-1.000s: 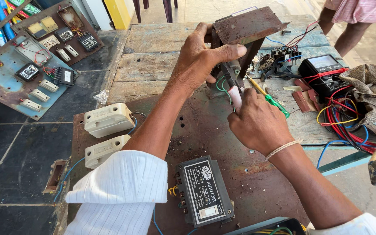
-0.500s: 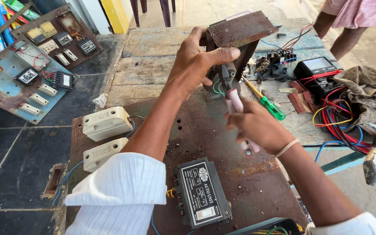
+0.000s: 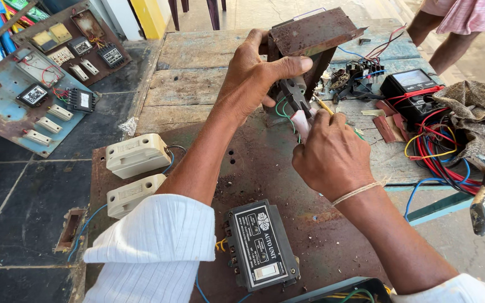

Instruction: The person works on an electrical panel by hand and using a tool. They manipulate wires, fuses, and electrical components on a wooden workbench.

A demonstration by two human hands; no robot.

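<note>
The left hand (image 3: 254, 78) clamps fingers and thumb round the rusty brown folded metal housing (image 3: 310, 36), tipping it up at the far edge of the rusted steel panel (image 3: 254, 168), seemingly to steady it and open its underside to the tool. The right hand (image 3: 332, 154) is closed on a pink-handled tool (image 3: 300, 120) aimed at the small black component with green wires (image 3: 292, 92) underneath. The tool's tip is hidden; its kind I cannot tell. A black rectangular control unit (image 3: 262, 246) sits nearer.
</note>
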